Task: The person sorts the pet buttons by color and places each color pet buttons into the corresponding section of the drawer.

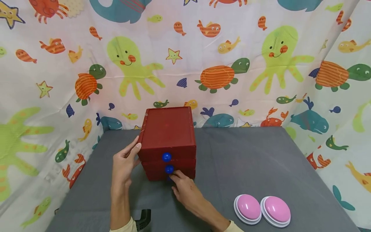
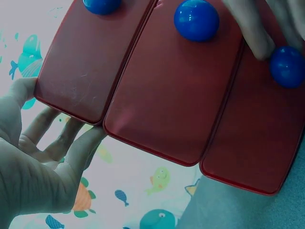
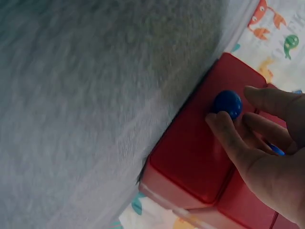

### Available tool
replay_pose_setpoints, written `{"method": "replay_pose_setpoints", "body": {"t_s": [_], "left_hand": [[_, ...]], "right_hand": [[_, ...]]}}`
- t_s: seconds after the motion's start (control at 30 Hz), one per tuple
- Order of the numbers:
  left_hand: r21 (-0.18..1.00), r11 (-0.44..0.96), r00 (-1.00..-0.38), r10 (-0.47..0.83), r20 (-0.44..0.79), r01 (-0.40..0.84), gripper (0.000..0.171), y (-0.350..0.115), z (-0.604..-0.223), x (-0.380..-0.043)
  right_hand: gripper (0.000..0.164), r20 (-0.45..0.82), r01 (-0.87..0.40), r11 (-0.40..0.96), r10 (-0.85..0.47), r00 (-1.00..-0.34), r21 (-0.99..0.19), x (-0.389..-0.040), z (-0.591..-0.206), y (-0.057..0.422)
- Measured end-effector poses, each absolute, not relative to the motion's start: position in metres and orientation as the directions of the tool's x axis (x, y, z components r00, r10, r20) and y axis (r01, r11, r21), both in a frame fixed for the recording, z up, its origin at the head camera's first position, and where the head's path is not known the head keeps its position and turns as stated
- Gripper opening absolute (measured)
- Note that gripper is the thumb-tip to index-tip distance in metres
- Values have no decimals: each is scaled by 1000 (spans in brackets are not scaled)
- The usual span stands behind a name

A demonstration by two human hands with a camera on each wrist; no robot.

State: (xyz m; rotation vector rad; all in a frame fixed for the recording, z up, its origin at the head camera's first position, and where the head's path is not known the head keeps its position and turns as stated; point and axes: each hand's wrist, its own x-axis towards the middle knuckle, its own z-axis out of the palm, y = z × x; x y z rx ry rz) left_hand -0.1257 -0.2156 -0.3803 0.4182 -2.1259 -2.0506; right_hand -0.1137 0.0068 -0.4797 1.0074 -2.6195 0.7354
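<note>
A red box of stacked drawers (image 1: 168, 129) stands on the grey surface, a round blue knob on each drawer front. The upper blue knob (image 1: 166, 157) and middle blue knob (image 1: 169, 169) are unobstructed. My left hand (image 1: 124, 164) presses against the box's upper left side; in the left wrist view its fingers are extended and spread along the edge. At the bottom drawer (image 3: 190, 157), my right hand (image 1: 186, 190) has thumb and fingertips around the lowest blue knob (image 3: 228, 103). That knob is mostly hidden by the fingers in the head view.
Two pink push buttons with white bases, a left one (image 1: 248, 207) and a right one (image 1: 277, 209), sit at the front right. A black curved object (image 1: 144, 219) shows beside the left sleeve. A curtain (image 1: 185, 64) printed with sea animals hangs behind and at the sides.
</note>
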Motion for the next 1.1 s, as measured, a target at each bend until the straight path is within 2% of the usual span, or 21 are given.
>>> {"method": "replay_pose_setpoints", "body": {"t_s": [0.37,0.6,0.9,1.1], "left_hand": [[996,28,-950,-301,-77,-89,54,-216,-379,-127],[995,24,-952,-293,-90,-101,54,-216,-380,-124],[995,32,-955,-287,-78,-91,54,-214,-379,-127],[995,9,-951,-295,-92,-99,53,-212,-378,-126]], "right_hand": [[45,351,-648,672,-546,-761,-358,-102,-482,-2],[35,305,-670,650,-596,-743,-359,-77,-477,4],[36,217,-656,651,-627,-748,-381,-40,-476,7],[39,188,-675,675,-652,-734,-298,-29,-475,11]]}}
